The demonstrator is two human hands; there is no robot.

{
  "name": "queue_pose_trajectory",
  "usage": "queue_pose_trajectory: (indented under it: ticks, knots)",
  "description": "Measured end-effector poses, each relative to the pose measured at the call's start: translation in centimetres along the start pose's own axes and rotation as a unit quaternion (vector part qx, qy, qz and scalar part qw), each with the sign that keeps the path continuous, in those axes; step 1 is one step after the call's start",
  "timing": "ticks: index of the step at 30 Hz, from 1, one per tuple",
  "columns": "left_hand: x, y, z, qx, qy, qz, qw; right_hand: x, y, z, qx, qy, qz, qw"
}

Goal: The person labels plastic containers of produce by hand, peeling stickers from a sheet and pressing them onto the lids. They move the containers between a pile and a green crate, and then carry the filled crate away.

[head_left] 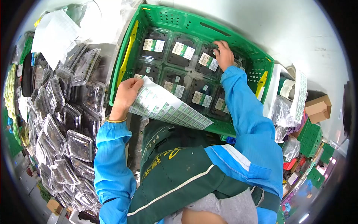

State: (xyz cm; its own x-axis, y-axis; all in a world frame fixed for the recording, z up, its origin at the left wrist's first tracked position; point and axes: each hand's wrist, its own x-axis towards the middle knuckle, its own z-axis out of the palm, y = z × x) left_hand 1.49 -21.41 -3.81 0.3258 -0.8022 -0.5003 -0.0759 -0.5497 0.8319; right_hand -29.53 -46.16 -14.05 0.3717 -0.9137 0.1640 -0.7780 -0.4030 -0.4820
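My left hand (pixel 127 93) is closed on the edge of a sheet of green and white stickers (pixel 169 106), which hangs over the near side of the green crate (pixel 167 18). Inside the crate, clear plastic boxes with dark contents stand in rows, such as a labelled box (pixel 182 50) at the back. My right hand (pixel 224 55) rests over the back row, its bent fingers at the top of another box (pixel 207 62). Whether those fingers hold anything small is hidden.
Many clear plastic boxes (pixel 79 145) are piled on the left, with white paper sheets (pixel 56 35) behind them. To the right are a cardboard box (pixel 318 108), plastic bags (pixel 291 148) and another green crate (pixel 310 138).
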Motion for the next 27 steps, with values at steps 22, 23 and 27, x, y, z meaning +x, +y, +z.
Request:
queue_pose_trajectory:
  ticks: [22,23,27]
  knots:
    - [0.3,0.6,-3.4,-0.008,0.057,-0.01,0.998,-5.1,-17.4,-6.1,0.4,-0.488,-0.118,0.767]
    - [0.4,0.6,-3.5,-0.01,0.057,-0.009,0.998,-5.6,-17.7,-6.3,0.381,-0.484,-0.147,0.774]
    - [0.7,0.3,-3.4,-0.015,0.055,-0.002,0.998,-6.8,-18.0,-6.0,0.374,-0.397,-0.182,0.818]
